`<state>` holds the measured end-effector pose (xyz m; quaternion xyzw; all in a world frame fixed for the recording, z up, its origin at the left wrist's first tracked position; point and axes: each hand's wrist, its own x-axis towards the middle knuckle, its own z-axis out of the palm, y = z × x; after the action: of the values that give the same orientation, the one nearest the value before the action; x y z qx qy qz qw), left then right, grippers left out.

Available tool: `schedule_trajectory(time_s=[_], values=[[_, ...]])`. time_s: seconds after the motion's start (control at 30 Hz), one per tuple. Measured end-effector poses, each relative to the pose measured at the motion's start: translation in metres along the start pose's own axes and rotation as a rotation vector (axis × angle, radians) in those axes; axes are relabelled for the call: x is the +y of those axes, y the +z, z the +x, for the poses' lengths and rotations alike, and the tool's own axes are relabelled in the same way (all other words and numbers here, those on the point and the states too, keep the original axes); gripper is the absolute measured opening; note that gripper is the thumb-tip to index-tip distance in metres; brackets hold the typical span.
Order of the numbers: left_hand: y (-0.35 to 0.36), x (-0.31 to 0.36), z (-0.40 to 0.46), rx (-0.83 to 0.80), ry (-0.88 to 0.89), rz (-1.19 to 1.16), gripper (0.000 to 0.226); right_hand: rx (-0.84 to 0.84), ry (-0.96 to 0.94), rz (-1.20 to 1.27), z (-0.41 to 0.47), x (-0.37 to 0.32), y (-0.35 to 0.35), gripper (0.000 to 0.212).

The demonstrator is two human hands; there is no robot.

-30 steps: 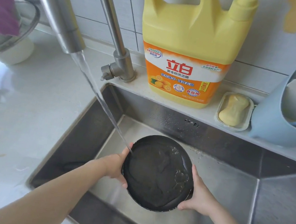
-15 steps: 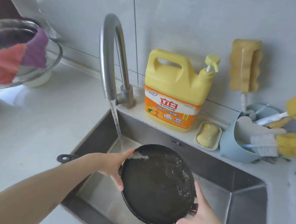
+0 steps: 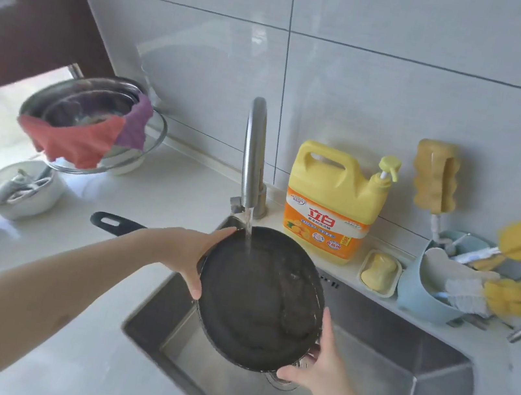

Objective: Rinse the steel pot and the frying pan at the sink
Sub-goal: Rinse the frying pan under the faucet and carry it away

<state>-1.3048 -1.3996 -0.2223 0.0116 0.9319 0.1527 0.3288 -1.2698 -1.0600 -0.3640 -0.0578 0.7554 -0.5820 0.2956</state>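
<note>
I hold the black frying pan [image 3: 256,302] tilted over the steel sink [image 3: 393,382], its inside facing me. My left hand [image 3: 190,254] grips the pan's upper left rim. My right hand [image 3: 316,366] grips the lower right rim. The pan's black handle [image 3: 112,222] sticks out to the left over the counter, behind my left forearm. Water runs from the steel tap [image 3: 253,158] onto the pan's upper inside and pools wet across it. A stack of steel pots or bowls [image 3: 92,109] stands at the back left of the counter.
Red and purple cloths [image 3: 87,139] hang over the steel stack. A white bowl with utensils [image 3: 23,190] sits at the left. Behind the sink stand a yellow detergent jug [image 3: 333,205], a soap dish [image 3: 380,272] and a blue caddy [image 3: 425,291] holding brushes and sponges.
The view has pulled back and up, showing more counter and wall. The pan has risen closer to the tap, and the stream now lands inside its upper edge.
</note>
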Motion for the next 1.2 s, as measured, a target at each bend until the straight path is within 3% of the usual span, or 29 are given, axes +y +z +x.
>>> schedule_trajectory(time_s=[0.13, 0.27, 0.4, 0.5, 0.63, 0.83, 1.2], values=[[0.022, -0.013, -0.014, 0.239, -0.003, -0.01, 0.139, 0.081, -0.112, -0.129, 0.004, -0.03, 0.002, 0.151], [0.055, -0.017, -0.008, 0.316, 0.029, -0.249, 0.143, 0.062, -0.211, -0.347, 0.009, -0.062, -0.033, 0.153], [0.08, -0.009, 0.001, 0.079, 0.086, -0.555, 0.143, -0.081, -0.132, -0.559, 0.006, -0.092, -0.07, 0.15], [0.085, -0.008, 0.005, -0.121, 0.097, -0.619, 0.138, -0.153, -0.034, -0.536, 0.0, -0.093, -0.084, 0.149], [0.065, -0.013, -0.003, -0.191, 0.095, -0.55, 0.133, -0.128, 0.109, -0.424, -0.012, -0.061, -0.064, 0.155], [0.043, -0.019, -0.015, 0.038, 0.03, -0.195, 0.141, -0.032, 0.06, -0.225, -0.008, -0.024, -0.007, 0.156], [0.089, 0.043, 0.008, 0.388, 0.024, -0.062, 0.145, 0.157, -0.068, -0.464, -0.019, -0.027, -0.065, 0.154]])
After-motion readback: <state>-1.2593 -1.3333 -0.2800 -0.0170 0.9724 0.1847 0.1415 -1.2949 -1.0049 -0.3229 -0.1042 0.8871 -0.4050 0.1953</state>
